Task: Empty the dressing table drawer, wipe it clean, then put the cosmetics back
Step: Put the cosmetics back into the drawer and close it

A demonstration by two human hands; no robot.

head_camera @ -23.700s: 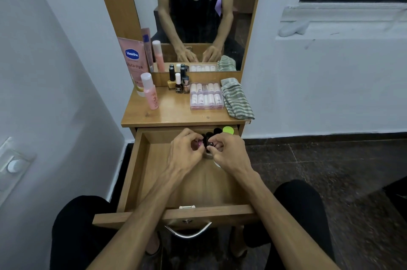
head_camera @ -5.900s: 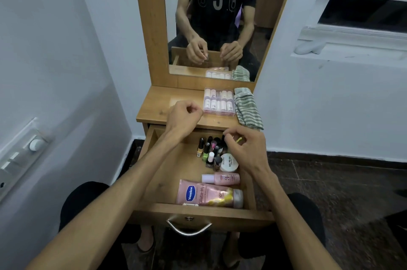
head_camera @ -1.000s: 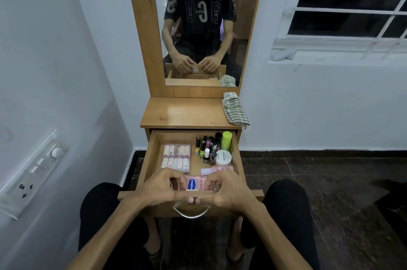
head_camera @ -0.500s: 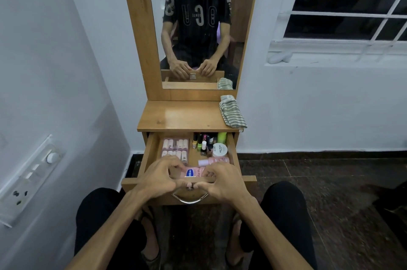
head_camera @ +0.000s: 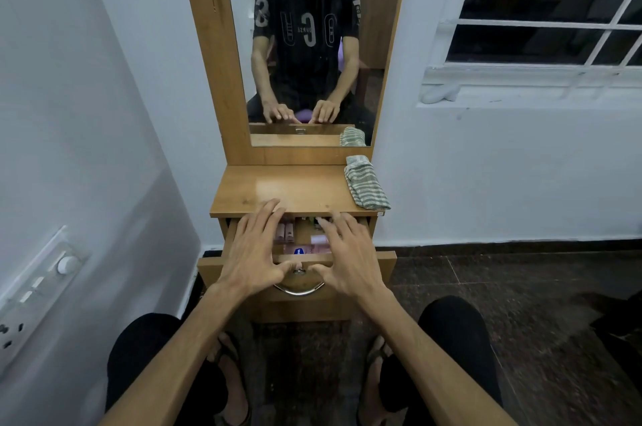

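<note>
The wooden drawer [head_camera: 384, 264] of the dressing table is pushed most of the way in, with only a narrow gap left. Through that gap I see a pink Vaseline tube [head_camera: 301, 249], a clear case of small pink tubes [head_camera: 285, 230] and dark nail polish bottles [head_camera: 317, 221]. My left hand [head_camera: 255, 250] and my right hand [head_camera: 347, 252] lie side by side over the drawer front with fingers spread and straight. Both thumbs press the front panel near the metal handle [head_camera: 299, 291]. Neither hand holds anything.
A folded green striped cloth [head_camera: 365, 182] lies at the right end of the table top [head_camera: 285, 191]. The mirror [head_camera: 312, 43] stands behind it. A white wall with a switch panel [head_camera: 34, 290] is close on the left. My knees flank the table over dark floor tiles.
The drawer has slid inward, from wide open to nearly closed. Both hands changed from curled on the front edge to flat and spread over it.
</note>
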